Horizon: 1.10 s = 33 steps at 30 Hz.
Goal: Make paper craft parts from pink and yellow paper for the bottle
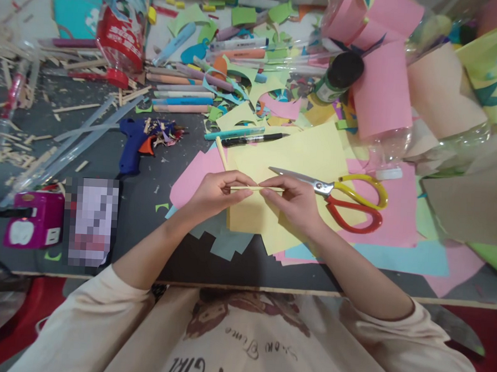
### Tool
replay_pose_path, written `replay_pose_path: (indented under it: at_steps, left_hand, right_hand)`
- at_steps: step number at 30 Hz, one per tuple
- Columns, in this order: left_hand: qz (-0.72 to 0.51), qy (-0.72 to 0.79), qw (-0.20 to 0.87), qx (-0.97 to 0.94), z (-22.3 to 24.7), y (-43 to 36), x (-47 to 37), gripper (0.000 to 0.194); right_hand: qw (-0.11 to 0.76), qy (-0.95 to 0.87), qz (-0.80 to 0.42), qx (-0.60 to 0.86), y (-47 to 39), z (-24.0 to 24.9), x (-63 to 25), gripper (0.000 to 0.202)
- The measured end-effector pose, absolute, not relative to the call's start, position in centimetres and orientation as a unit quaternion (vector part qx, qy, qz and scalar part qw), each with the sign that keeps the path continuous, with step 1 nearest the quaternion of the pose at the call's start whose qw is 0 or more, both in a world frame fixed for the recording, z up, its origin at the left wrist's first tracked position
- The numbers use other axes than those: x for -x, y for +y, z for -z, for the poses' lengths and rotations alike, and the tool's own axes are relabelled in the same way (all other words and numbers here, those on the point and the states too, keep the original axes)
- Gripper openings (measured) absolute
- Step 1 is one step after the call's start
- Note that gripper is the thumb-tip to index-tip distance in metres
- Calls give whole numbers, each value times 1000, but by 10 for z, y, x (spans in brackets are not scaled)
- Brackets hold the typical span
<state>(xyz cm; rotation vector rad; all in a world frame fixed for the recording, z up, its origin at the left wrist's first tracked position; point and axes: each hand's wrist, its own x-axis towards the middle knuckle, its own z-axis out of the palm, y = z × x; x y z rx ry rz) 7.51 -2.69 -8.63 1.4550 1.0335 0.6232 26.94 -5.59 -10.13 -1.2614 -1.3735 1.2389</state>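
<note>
Table edge lies near below my hands, dark bare strip between. My left hand (215, 192) and right hand (293, 202) pinch a folded yellow paper (251, 211) between them; scissors (348, 199) just right.

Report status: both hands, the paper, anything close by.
Left hand and right hand pinch folded yellow paper along its top edge. Scissors lie just right, touching nothing held. Glue gun far left.

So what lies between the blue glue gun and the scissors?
In the head view, a teal pen and a black pen lie between the glue gun and the scissors, on yellow paper.
</note>
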Motion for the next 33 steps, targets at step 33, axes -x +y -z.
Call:
replay_pose_path:
  at_steps: [33]
  left_hand:
    - [-360,494,529,-588,99,-20,-67,28]
  right_hand:
    - [499,-389,-574,520,-43,110,-274,12]
